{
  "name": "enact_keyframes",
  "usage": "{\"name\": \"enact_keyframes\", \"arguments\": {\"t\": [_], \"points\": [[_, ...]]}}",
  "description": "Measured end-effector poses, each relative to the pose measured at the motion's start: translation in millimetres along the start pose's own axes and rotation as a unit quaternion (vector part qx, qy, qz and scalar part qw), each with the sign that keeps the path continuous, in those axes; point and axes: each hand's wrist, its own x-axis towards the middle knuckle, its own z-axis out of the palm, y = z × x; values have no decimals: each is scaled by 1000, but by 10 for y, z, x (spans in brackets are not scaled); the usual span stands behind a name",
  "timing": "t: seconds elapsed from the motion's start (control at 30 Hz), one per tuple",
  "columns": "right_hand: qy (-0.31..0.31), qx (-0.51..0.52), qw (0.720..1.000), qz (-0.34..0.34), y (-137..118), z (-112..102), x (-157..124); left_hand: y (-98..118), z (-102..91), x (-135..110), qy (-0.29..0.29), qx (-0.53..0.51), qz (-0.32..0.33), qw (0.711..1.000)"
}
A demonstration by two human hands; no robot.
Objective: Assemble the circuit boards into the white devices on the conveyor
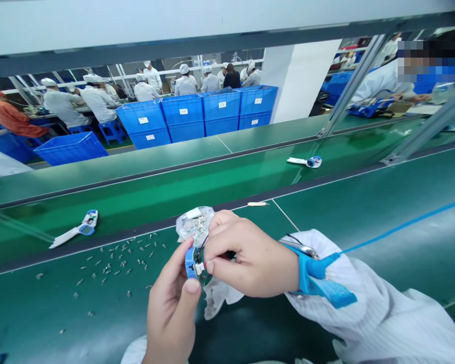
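Observation:
My left hand (172, 303) grips a small blue plastic housing (190, 263) between thumb and fingers, with a green circuit board partly visible on its inner side. From the right, my right hand (250, 258) pinches at a small white wire connector (199, 268) with a bit of red beside it, close against the housing. Its fingers partly hide the wires and the board. Just beyond the hands lies a clear plastic bag (197, 225) holding small metal pieces. Loose small metal parts (117, 260) are scattered over the green bench to the left.
A green conveyor belt (212, 184) runs across, carrying a blue-and-white handheld device (86, 228) at left and another similar device (311, 162) at right. A thin pale-handled tool (258, 204) lies at the bench edge. A blue strap cord (402, 226) trails right. Co-workers sit beyond blue bins (182, 114).

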Motion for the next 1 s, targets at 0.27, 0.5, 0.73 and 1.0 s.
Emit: {"name": "enact_keyframes", "arguments": {"t": [0.27, 0.5, 0.73, 1.0], "points": [[-19, -28, 999, 2, -70, -45, 11, 60, 51, -37, 17, 5, -7, 1000], [-36, -70, 997, 24, -118, -44, 35, 119, 118, -86, 47, 129, 51, 989], [-72, -61, 995, 21, -146, -28, 50, 187, 200, -177, 29, 322, 23, 946], [-78, -80, 994, -13, -168, -34, 29, 46, 195, -197, 76, 392, 96, 912]]}}
